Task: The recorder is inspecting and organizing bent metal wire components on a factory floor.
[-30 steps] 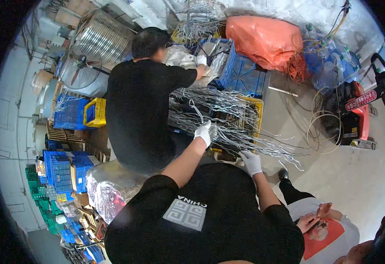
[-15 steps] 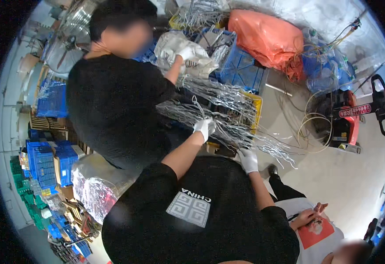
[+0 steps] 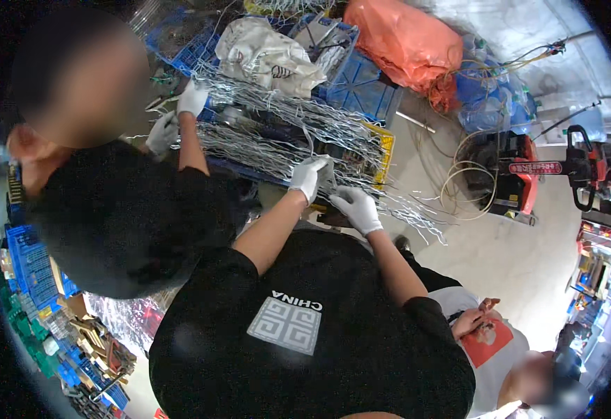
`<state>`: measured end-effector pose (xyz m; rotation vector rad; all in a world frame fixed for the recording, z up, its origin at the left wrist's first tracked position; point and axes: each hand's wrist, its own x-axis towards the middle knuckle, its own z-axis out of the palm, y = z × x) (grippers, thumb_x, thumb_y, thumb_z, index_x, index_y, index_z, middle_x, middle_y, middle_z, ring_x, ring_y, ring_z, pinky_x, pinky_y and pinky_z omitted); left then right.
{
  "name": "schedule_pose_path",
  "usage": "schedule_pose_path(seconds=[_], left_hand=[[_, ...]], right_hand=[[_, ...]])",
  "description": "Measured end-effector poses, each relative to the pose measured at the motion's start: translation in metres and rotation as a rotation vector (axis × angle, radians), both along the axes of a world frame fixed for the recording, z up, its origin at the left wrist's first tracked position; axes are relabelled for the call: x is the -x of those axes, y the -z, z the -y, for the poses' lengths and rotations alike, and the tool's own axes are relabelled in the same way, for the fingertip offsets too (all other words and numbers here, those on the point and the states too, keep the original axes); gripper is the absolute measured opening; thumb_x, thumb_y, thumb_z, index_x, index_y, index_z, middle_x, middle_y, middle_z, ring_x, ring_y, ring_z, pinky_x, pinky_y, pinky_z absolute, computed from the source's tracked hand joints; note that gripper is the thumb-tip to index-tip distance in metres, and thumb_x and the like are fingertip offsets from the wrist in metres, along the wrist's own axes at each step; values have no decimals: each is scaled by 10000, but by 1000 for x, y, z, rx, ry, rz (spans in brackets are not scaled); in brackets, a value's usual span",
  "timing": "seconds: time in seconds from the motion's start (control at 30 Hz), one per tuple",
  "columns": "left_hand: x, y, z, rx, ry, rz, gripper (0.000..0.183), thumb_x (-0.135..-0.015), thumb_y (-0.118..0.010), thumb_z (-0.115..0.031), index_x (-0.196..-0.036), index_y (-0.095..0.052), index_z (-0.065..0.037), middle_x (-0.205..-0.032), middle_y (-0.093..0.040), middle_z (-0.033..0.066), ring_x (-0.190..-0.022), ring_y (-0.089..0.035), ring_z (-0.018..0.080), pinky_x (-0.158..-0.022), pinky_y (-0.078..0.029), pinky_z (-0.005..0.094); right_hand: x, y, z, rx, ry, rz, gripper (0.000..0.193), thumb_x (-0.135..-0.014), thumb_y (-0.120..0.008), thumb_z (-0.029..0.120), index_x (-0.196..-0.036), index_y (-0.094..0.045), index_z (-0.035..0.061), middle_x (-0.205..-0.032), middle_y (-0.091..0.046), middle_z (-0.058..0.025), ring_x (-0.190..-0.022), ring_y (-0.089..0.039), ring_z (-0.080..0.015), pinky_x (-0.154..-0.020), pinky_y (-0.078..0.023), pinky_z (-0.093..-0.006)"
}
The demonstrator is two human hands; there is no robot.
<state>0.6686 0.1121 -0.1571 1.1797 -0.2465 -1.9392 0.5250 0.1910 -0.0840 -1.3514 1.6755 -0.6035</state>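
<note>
My left hand point(image 3: 309, 179), in a white glove, is closed around a thin bent metal wire point(image 3: 310, 140) that rises above the other wires. Just to its right, my right hand point(image 3: 358, 209), also gloved in white, has its fingers stretched toward the left hand over the edge of the wires. Under and beyond both hands lie long bundles of silvery wavy wires point(image 3: 249, 148), running left to right across crates. A second bundle point(image 3: 298, 110) lies farther off. Loose wire ends point(image 3: 417, 218) fan out past my right hand.
At the left a co-worker's gloved hands point(image 3: 192, 98) touch the wires' far ends. A white sack point(image 3: 267, 56), blue crate point(image 3: 361, 98), yellow crate point(image 3: 387, 157) and orange bag point(image 3: 406, 45) stand behind. A chainsaw point(image 3: 529, 167) is at right; another person point(image 3: 490, 342) is at lower right.
My right hand has moved from the wire ends leftward, closer to my left hand. The co-worker has let go of the white sack and reaches to the wires' left ends. The view has shifted.
</note>
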Motion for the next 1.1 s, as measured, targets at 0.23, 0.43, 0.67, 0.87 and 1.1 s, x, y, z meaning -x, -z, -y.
schedule_pose_path(seconds=[0.23,0.43,0.67,0.87,1.1], left_hand=[[5,-76,6,409,30,701,76,-806,-595,-85,-795,-644,-29,-762,-651,54,-580,-564,154,-528,-427,247],[-3,-98,7,785,-71,1125,65,-747,-635,-68,-770,-666,-17,-714,-647,62,-560,-551,165,-525,-421,284],[-13,-108,12,1085,-19,1405,172,-704,-673,-68,-871,-678,-26,-760,-652,72,-584,-561,212,-559,-446,290],[-10,-123,17,1171,149,996,240,-734,-669,-148,-930,-644,-10,-866,-651,79,-688,-575,245,-654,-470,321],[-28,-103,5,1352,460,1362,325,-761,-644,-281,-966,-624,-29,-897,-631,76,-783,-568,257,-760,-453,355]], right_hand=[[-34,-7,50,317,216,-61,264,-770,-661,179,-980,-643,19,-855,-657,-96,-690,-582,-201,-640,-465,-292],[-47,-31,71,520,74,-252,180,-755,-614,103,-918,-630,28,-800,-634,-113,-651,-573,-265,-595,-457,-339],[-45,-54,88,612,-103,-276,136,-773,-559,99,-883,-612,38,-757,-607,-122,-601,-555,-298,-547,-447,-377],[-22,-36,79,502,28,-291,135,-790,-538,102,-882,-615,42,-794,-620,-142,-574,-556,-308,-553,-448,-388],[36,-67,83,136,561,700,98,-849,-524,90,-879,-591,25,-733,-611,-72,-572,-578,-172,-512,-470,-249]])
